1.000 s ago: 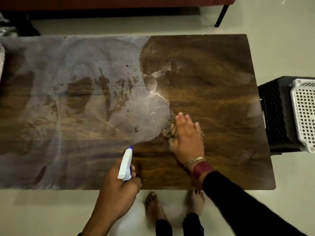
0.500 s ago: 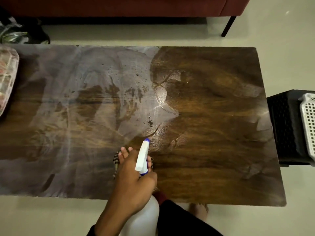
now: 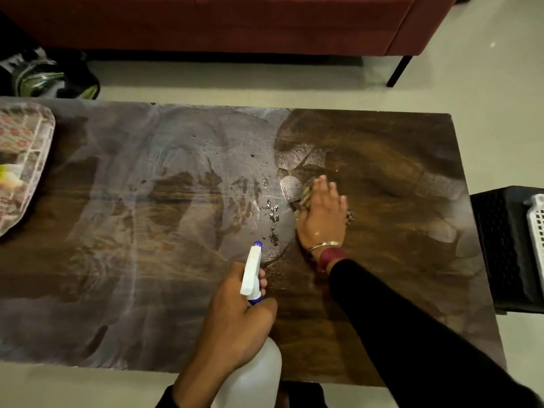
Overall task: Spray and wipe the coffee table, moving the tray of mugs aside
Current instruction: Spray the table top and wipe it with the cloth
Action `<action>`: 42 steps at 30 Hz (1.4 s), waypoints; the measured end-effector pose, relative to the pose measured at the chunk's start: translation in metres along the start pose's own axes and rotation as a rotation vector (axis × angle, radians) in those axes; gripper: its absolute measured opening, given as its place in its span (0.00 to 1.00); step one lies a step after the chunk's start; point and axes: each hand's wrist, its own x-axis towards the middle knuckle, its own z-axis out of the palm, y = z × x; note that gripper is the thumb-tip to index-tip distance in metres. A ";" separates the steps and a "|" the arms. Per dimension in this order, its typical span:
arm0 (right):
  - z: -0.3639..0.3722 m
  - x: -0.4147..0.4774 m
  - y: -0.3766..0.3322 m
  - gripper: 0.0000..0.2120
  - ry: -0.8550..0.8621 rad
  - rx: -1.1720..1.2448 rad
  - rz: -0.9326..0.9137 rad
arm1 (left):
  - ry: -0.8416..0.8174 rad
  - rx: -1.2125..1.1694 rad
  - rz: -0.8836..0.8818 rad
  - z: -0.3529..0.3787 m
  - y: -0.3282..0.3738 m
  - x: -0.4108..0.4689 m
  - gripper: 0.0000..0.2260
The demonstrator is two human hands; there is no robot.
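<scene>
The dark wooden coffee table (image 3: 397,172) fills the view; its left half is covered in a whitish dried film, its right half looks dark and wet. My left hand (image 3: 235,319) grips a white spray bottle (image 3: 253,378) with a blue-tipped nozzle over the near edge. My right hand (image 3: 322,213) lies flat at the table's middle, pressing a patterned cloth (image 3: 304,198) that shows only at its edges. Droplets sit just left of that hand. The tray (image 3: 44,151), white with a red floral pattern, stands at the far left edge, mostly cut off.
A red sofa (image 3: 235,22) runs along the far side, one black leg (image 3: 397,72) on the floor. A black perforated crate (image 3: 500,248) with a white basket (image 3: 537,231) on it stands right of the table. Dark bags (image 3: 44,75) lie at the upper left.
My right hand with the cloth has moved from the near edge, behind the bottle, out to the table's middle. The view has shifted left, showing more of the tray. New droplets lie on the surface.
</scene>
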 end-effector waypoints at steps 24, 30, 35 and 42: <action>-0.001 0.136 -0.077 0.36 -0.125 -0.095 -0.352 | 0.158 -0.025 0.031 -0.021 0.057 0.085 0.12; 0.032 0.012 -0.084 0.35 -0.309 -0.065 -0.821 | 0.183 -0.043 0.068 -0.033 0.073 0.095 0.12; -0.001 0.068 -0.025 0.37 -0.164 -0.041 -0.532 | 0.196 -0.093 0.031 -0.047 0.067 0.110 0.14; -0.024 0.227 -0.051 0.34 0.012 -0.050 0.002 | 0.170 -0.145 0.040 -0.057 0.049 0.120 0.13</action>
